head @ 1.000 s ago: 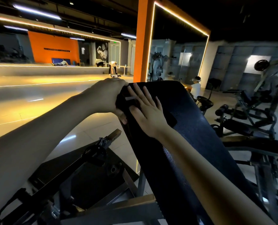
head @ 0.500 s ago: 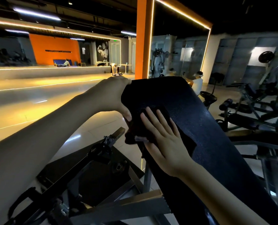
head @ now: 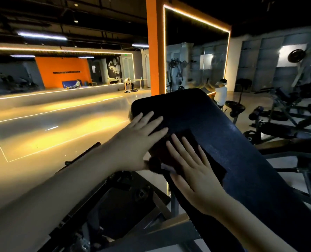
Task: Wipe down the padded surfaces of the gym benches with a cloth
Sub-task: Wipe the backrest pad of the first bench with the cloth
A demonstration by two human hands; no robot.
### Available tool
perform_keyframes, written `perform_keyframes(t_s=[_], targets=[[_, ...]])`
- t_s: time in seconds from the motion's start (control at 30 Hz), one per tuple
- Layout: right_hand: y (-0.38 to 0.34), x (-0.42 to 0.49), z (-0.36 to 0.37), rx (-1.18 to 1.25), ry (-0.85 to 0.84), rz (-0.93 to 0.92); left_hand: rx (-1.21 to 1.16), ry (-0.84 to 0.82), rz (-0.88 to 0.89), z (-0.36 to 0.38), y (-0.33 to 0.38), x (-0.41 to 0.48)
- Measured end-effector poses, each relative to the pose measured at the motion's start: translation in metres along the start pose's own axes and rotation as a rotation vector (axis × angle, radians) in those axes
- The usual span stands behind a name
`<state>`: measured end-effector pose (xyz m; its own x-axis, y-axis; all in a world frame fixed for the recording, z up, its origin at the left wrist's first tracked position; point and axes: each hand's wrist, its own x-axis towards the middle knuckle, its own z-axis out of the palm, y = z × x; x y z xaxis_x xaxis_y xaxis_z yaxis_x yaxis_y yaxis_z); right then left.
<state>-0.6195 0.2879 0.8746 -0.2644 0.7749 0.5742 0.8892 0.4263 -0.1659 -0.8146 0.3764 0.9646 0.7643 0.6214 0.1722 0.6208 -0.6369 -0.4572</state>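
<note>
One wiping stroke underway: flat right hand presses cloth on padded surface, flat left hand rests at ten o'clock; next, likely sweep toward five o'clock

Dark ceiling with long white lamps upper left, shiny yellow floor on the left, orange wall far back, tall orange post in the middle, mirror with a glowing edge, gym machines on the right

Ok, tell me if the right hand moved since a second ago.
Yes. The right hand slid down the bench pad, away from its top edge.
</note>
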Motion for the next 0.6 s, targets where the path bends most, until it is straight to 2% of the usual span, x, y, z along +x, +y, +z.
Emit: perform_keyframes(t_s=[0.1, 0.23, 0.43, 0.6], targets=[[0.004, -0.049, 0.005, -0.080, 0.032, -0.009, 0.026, 0.239, 0.029, 0.009, 0.022, -0.008], [0.001, -0.061, 0.007, -0.057, 0.045, 0.036, 0.018, 0.238, -0.014, 0.022, 0.024, -0.002], [0.006, 0.006, 0.003, 0.031, 0.007, 0.146, 0.037, 0.299, -0.028, 0.022, 0.025, 0.000], [0.009, 0.033, -0.002, 0.060, -0.017, 0.169, -0.017, 0.245, -0.048, 0.020, 0.024, 0.000]])
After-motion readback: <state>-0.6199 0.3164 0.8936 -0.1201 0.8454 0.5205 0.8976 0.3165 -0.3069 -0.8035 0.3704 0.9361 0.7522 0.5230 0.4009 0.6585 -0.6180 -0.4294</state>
